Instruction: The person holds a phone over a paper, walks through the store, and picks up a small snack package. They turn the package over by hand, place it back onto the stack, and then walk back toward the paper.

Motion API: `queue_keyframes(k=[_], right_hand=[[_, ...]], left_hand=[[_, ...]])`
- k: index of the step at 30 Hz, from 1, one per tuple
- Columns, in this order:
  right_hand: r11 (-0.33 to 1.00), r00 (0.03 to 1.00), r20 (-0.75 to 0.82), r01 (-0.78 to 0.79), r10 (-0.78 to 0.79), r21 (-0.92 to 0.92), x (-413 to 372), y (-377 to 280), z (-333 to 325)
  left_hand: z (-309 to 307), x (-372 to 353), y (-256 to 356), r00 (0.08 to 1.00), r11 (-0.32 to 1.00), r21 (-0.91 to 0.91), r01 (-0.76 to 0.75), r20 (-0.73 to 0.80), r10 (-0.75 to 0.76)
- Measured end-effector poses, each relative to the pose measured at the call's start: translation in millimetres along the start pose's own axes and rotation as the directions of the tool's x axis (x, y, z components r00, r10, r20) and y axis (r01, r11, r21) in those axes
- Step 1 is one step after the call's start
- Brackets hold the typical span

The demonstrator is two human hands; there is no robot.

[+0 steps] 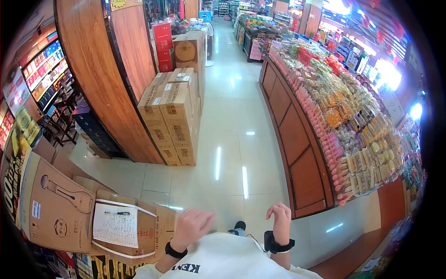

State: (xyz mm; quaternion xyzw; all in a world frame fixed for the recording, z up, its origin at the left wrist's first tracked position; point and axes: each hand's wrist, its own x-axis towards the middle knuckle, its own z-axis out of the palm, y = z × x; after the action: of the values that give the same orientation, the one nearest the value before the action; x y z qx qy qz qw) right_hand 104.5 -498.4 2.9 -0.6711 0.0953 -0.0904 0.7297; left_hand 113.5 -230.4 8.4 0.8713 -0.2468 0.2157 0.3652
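Observation:
My left hand (pixel 191 226) is raised in front of my body at the lower middle, its fingers loosely bent and slightly smeared at the tips. No object shows in it. My right hand (pixel 280 218) is held up apart from it, over the floor near the brown display counter, fingers half curled and nothing visible between them. Left of my left hand, a handwritten sheet of paper (pixel 115 226) lies on a cardboard box (pixel 147 232) with white straps. A black pen (pixel 117 213) rests across the paper.
Stacked cardboard cartons (pixel 174 116) stand beside a wood-clad pillar (pixel 100 69). On the right, the display counter (pixel 297 158) bears many packaged snacks (pixel 353 125). A tiled aisle (pixel 227 130) runs ahead between them. A large printed carton (pixel 60 204) stands at lower left.

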Motion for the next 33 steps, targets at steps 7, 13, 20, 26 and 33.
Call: queue_keyframes(k=[7, 13, 20, 26, 33], right_hand=[[1.000, 1.000, 0.023, -0.013, 0.013, 0.018, -3.4, -2.2, 2.7], [1.000, 1.000, 0.003, 0.009, -0.009, 0.018, -3.2, -1.6, 3.3], [0.999, 0.999, -0.031, 0.011, -0.010, 0.033, -4.2, 1.5, 4.8], [0.998, 1.000, -0.019, 0.014, -0.013, 0.065, -3.7, 1.5, 8.2], [0.998, 0.996, 0.087, -0.015, 0.009, 0.064, 9.6, -1.4, 14.0]], left_hand=[[-0.6, -3.4, 0.9, 1.000, 1.000, -0.004, 0.008, 0.003, -0.008], [-1.5, -3.0, 2.1, 1.000, 1.000, -0.009, 0.004, 0.004, -0.004], [-2.7, -3.7, 2.3, 1.000, 1.000, -0.011, -0.004, -0.003, 0.004], [-3.8, -5.9, 1.9, 1.000, 1.000, 0.010, 0.000, -0.009, 0.000], [2.8, -9.2, -5.0, 0.998, 0.998, 0.048, 0.038, -0.043, -0.036]])
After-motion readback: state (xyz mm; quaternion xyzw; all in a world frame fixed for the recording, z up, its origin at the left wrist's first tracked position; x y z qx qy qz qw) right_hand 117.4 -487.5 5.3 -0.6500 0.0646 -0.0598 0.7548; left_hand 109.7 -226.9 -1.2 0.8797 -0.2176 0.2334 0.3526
